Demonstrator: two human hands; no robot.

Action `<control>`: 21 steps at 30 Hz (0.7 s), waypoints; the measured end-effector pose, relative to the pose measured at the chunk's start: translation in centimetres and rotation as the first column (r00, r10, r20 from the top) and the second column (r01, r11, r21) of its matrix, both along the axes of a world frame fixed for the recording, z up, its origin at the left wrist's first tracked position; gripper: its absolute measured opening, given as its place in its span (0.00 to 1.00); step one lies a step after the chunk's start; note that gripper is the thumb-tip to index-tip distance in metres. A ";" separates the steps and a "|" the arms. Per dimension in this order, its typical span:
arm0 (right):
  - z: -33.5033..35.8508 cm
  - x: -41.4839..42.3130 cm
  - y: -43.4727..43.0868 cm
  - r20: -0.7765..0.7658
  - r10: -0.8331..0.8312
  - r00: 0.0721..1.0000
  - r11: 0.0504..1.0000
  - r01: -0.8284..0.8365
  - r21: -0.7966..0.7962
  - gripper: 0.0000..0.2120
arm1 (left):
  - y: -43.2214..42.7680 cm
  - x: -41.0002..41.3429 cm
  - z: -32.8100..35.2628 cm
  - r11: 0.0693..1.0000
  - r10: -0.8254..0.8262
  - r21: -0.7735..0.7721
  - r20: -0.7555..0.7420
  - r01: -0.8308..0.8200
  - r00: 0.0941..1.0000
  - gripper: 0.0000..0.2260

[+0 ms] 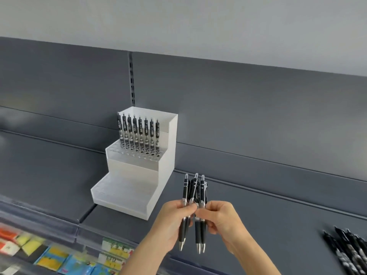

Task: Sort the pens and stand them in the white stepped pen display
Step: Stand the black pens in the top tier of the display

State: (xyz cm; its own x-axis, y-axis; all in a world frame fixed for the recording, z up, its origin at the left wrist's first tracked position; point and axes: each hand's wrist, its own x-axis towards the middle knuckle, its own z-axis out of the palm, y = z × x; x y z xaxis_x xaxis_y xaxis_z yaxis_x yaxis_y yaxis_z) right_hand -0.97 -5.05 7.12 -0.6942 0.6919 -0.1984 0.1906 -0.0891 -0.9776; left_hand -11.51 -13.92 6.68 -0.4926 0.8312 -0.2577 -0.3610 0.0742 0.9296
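Shelf (258, 215) surface runs open between the white stepped display (135, 165) and the loose pens (347, 247) heaped at the right edge. My left grip (172, 221) and right grip (222, 217) both pinch the held pens (202, 189) upright, near the display's right front corner. I count eight standing pens (140, 128) in its top step and at least four in the bunch.

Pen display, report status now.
Left hand and right hand both grip black click pens, tips down. White stepped plastic display holds one row of black pens. Path to it open.
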 end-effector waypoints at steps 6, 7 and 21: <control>1.5 -2.9 1.1 0.013 0.074 0.997 0.994 -0.075 0.083 0.11 | 0.1 -3.9 1.4 0.993 0.119 0.003 -0.048 -0.119 0.992 0.07; 1.8 -3.3 1.4 0.011 0.068 0.998 0.994 -0.068 0.086 0.13 | 0.1 -4.7 1.7 0.989 0.146 0.001 -0.049 -0.146 0.988 0.07; 4.2 -10.0 3.2 0.031 -0.071 0.997 0.993 0.067 0.097 0.07 | -0.8 -16.5 3.4 0.984 0.180 0.054 -0.255 -0.172 0.950 0.04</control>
State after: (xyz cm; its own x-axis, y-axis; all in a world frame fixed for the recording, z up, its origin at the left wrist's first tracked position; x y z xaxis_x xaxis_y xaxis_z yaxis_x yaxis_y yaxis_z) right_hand -10.94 -1.85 11.31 -0.6381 0.7549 -0.1517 0.2207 -0.0095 -0.9753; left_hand -28.04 -14.74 10.10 -0.6780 0.7309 -0.0789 -0.1141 0.0014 0.9935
